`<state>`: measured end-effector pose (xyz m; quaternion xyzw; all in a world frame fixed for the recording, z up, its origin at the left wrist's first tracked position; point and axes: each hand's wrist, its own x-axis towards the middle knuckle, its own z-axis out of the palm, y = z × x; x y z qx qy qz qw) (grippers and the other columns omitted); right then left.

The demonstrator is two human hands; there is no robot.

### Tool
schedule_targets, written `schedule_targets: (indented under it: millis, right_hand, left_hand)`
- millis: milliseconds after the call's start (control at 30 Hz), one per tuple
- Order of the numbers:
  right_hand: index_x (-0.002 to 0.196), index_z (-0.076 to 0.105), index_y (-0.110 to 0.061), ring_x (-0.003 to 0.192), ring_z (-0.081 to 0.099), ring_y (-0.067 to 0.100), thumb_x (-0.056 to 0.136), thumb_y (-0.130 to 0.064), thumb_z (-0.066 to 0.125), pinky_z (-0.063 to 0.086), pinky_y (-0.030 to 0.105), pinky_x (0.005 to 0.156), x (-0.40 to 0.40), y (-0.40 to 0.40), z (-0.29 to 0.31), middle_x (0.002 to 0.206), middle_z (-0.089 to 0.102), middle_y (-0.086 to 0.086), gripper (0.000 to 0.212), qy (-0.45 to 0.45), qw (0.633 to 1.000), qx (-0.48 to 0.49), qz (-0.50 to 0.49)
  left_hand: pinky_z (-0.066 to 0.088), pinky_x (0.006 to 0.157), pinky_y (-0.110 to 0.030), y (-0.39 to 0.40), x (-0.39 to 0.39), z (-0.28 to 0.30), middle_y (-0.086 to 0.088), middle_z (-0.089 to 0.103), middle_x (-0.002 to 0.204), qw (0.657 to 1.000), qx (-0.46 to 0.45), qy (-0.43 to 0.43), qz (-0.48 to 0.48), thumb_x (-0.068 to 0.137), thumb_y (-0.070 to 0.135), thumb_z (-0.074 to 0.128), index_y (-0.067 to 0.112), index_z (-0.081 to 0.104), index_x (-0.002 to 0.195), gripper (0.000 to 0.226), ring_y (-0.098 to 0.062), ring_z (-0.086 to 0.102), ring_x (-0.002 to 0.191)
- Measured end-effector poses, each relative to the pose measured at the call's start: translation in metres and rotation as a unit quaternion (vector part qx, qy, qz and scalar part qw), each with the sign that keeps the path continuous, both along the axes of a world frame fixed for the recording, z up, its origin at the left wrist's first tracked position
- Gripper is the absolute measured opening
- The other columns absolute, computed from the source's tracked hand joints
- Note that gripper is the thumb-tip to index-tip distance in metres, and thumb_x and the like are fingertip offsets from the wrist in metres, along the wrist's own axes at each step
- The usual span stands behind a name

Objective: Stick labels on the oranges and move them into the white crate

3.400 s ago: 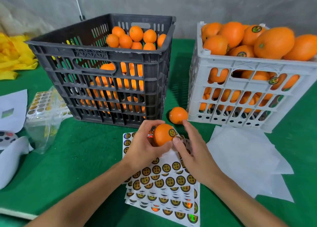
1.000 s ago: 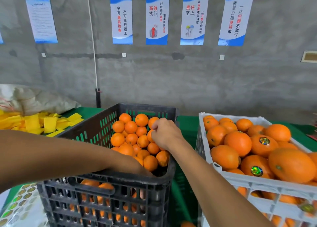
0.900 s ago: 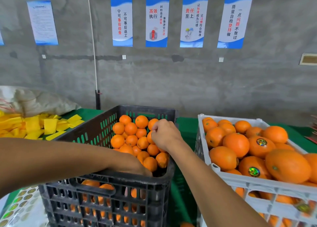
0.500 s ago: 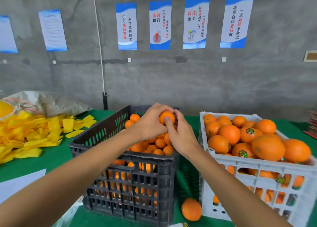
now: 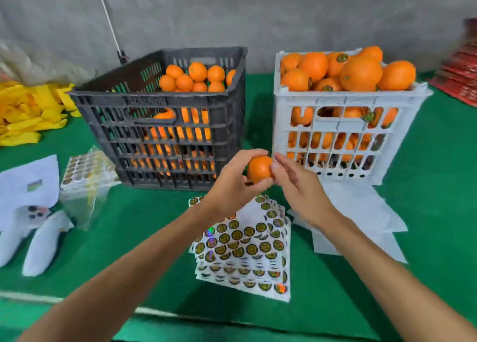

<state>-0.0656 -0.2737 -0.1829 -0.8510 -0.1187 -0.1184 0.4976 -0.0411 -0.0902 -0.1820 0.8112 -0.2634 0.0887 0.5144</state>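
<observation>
Worked at a green felt-covered tabletop (image 5: 144,225) before a bare grey wall. Gripped a small round orange (image 5: 259,168) in the curled fingers of the left hand (image 5: 232,187), in the air above a fanned stack of white sheets of round gold-and-black labels (image 5: 245,243) and in front of the gap between two crates. Touched its right side with the loosely extended fingers (image 5: 280,163) of the right hand (image 5: 299,187), apparently holding nothing; could not make out a label on the fruit through the blur. Found the white slatted plastic crate (image 5: 335,101) heaped above its rim, with labels showing on several fruits, and the black slatted plastic crate (image 5: 167,140) holding plenty of plain oranges. Judged the job well advanced but far from over: this orange probably to be labelled and then moved to the white crate, with many more to follow.
</observation>
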Motion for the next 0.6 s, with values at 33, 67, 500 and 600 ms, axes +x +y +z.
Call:
schedule_targets:
  millis: [33,67,500,600]
  right_hand:
    - [0.146,0.053,-0.024,0.117,0.064,0.004,0.101,-0.054,0.047,0.051,0.038,0.104,-0.005,-0.006,-0.016,0.132,0.065,-0.007,0.054,0.017,1.000,-0.013,0.017]
    - [0.143,0.055,-0.026,0.115,0.063,-0.001,0.101,-0.052,0.050,0.051,0.036,0.104,-0.011,-0.010,-0.030,0.129,0.066,-0.011,0.050,0.032,0.998,-0.029,0.034]
    - [0.123,0.073,-0.035,0.133,0.044,0.004,0.084,-0.061,0.067,0.029,0.041,0.116,-0.015,-0.004,-0.070,0.141,0.055,-0.020,0.048,0.001,0.977,-0.174,0.120]
    - [0.113,0.078,-0.032,0.125,0.049,0.005,0.086,-0.052,0.071,0.030,0.038,0.113,-0.014,-0.001,-0.073,0.131,0.060,-0.021,0.034,-0.026,0.981,-0.145,0.128]
  left_hand:
    - [0.055,0.092,-0.025,0.003,0.000,-0.011,0.019,0.053,0.137,1.000,-0.005,0.025,0.005,0.091,0.035,0.080,0.043,0.054,0.132,0.050,-0.008,0.056,0.124]
    - [0.054,0.088,-0.021,0.007,0.001,-0.026,0.009,0.054,0.139,0.999,-0.008,0.049,0.012,0.093,0.027,0.080,0.034,0.055,0.134,0.049,-0.013,0.057,0.122]
    - [0.058,0.091,-0.033,0.025,-0.001,-0.067,0.009,0.066,0.122,0.980,-0.106,0.134,0.098,0.092,0.040,0.077,0.034,0.056,0.132,0.046,-0.014,0.067,0.108]
    - [0.059,0.091,-0.033,0.025,-0.001,-0.068,0.010,0.065,0.122,0.981,-0.108,0.131,0.098,0.093,0.036,0.078,0.033,0.056,0.132,0.045,-0.013,0.067,0.108]
